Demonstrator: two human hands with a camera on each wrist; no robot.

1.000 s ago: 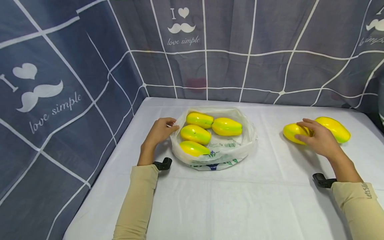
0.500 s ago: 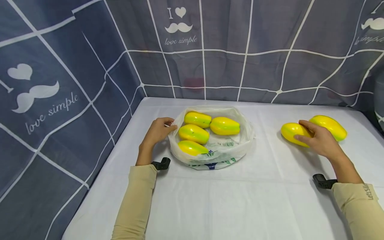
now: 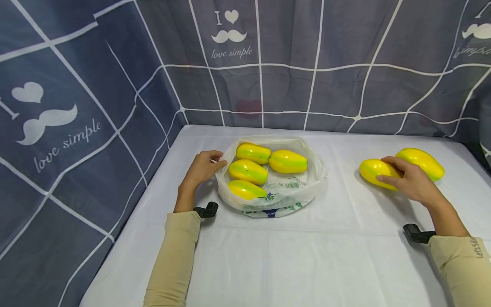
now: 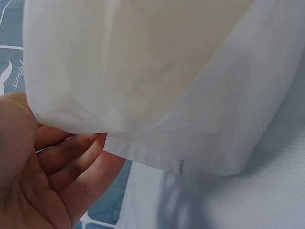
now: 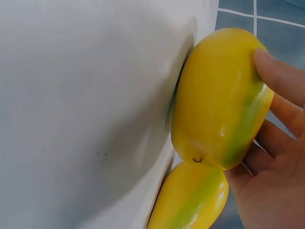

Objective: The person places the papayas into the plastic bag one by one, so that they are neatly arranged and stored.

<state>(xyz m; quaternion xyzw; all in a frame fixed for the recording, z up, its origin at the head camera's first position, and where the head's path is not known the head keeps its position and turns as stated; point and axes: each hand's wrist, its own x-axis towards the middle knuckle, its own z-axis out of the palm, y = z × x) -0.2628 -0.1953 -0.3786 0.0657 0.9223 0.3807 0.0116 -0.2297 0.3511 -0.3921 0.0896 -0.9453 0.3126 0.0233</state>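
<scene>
A white translucent plastic bag lies on the table with its mouth spread, its rim rolled low. Several glossy yellow-green papayas are inside. At the bag's left rim, my left hand pinches the plastic; in the left wrist view the fingers pass behind the film. To the right, my right hand grips another papaya, its thumb on one side and fingers on the other. Whether that papaya is off the cloth I cannot tell. Behind this hand sits one more papaya, partly covered.
White cloth covers the table. Dark grey curtains with white lines hang along the back and left edges. Between the bag and the gripped papaya lies a stretch of white cloth. A dark object is cut off at the right edge.
My right hand has shifted slightly to the right and nearer to me, its fingers settling around the papaya. The left hand and the bag stay in place.
</scene>
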